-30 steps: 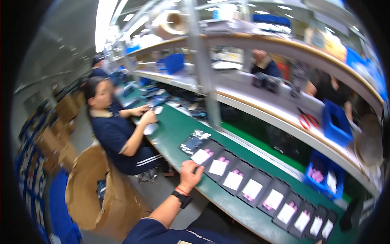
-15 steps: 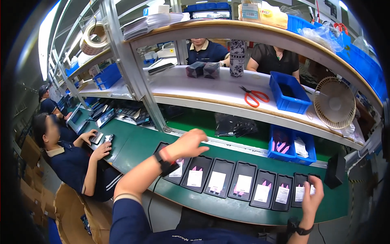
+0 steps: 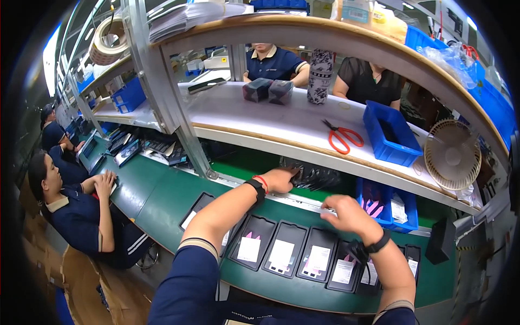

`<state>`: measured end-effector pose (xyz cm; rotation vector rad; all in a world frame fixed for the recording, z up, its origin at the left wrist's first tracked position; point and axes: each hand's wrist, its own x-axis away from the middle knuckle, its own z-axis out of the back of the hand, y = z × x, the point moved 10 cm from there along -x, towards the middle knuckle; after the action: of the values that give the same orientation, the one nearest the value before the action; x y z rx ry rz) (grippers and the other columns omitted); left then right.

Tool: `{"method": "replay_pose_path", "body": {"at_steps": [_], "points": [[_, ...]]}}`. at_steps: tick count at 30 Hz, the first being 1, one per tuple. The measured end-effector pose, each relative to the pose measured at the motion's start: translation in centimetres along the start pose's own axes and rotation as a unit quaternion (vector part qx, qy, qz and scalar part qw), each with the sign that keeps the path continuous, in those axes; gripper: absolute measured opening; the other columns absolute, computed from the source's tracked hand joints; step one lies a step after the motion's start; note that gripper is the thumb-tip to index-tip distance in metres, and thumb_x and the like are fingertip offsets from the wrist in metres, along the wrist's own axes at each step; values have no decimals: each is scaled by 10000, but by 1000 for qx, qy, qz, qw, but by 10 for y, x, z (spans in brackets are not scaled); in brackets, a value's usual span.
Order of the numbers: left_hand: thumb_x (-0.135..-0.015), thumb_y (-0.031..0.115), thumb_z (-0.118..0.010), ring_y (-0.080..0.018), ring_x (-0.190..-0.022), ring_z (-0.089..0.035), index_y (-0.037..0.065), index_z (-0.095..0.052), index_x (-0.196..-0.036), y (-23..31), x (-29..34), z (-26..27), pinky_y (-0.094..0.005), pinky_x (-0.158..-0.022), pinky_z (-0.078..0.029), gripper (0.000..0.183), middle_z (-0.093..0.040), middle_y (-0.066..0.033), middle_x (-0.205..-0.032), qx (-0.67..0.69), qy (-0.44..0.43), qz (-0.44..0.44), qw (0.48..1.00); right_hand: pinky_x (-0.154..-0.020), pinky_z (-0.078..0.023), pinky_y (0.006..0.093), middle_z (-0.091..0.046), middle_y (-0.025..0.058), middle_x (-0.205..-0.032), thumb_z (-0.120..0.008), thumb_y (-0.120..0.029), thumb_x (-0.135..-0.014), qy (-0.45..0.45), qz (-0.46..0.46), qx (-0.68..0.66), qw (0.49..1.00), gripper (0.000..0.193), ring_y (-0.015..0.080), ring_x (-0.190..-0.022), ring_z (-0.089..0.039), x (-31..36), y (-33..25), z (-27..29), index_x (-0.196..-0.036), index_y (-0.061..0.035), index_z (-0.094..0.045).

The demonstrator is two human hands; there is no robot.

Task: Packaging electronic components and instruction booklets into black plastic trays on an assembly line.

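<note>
My left hand [image 3: 280,180] reaches under the shelf to the near left side of a pile of black plastic bags [image 3: 317,176]. Its fingertips blend into the dark plastic, so their grip is unclear. Over the back edge of the bench hovers my right hand [image 3: 346,212], fingers loosely bent, thumb apart, holding nothing visible. A black clip with a cord [image 3: 357,252] hangs by the right wrist. Below both arms runs a row of black trays [image 3: 253,242], several with a white printed card [image 3: 282,254] and pink pieces. My right forearm covers part of the row.
Blue bins [image 3: 385,219] with pink parts and white packets stand right of my right hand. Above, the shelf [image 3: 238,116] holds red-handled scissors [image 3: 345,138], a blue bin [image 3: 391,135] and a fan [image 3: 453,154]. A co-worker [image 3: 81,216] sits at left; two people are beyond the shelf.
My left hand has moved right and forward to the black bags. My right hand has swung left and forward from the right-hand trays. The left co-worker's hands have come together.
</note>
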<state>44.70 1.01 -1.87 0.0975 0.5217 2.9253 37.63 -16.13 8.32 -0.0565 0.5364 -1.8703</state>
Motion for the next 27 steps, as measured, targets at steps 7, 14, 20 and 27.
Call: {"method": "replay_pose_path", "body": {"at_steps": [7,14,20,27], "points": [[-823,8,-479,-372,-957,-596,24,-560,-1169,-6,82,80,-389,-838,-479,356,-622,-214,-1027,95,158,-40,982,-870,-468,411,-562,205,-1097,-620,-35,-655,-60,-68,101,991,443,356,-1017,-561,-108,57,-69,-1093,-39,-551],[-770,-57,-488,-313,-1103,-547,133,-592,-1177,-12,240,112,-377,-918,-456,462,-572,-145,-1208,-88,186,6,979,-1059,-292,433,-393,177,-1357,-633,-95,-621,-120,-51,231,964,719,332,-1294,-332,-144,74,-104,-1311,-142,-438],[-699,-85,-511,-321,-1130,-529,131,-580,-1190,-44,324,59,-383,-940,-444,540,-557,-131,-1236,-147,170,32,974,-921,-447,420,-535,203,-1204,-535,-18,-723,-73,13,242,967,422,329,-1149,-506,-143,49,-110,-1144,-46,-556],[-787,657,-497,-385,-1371,-171,150,-276,-1428,-87,351,-6,-630,-1024,-194,847,-207,-177,-1486,-102,-6,165,981,-589,-522,386,-621,151,-761,-554,-47,-684,43,114,175,977,82,287,-695,-633,-110,-120,-100,-760,-20,-572]]}}
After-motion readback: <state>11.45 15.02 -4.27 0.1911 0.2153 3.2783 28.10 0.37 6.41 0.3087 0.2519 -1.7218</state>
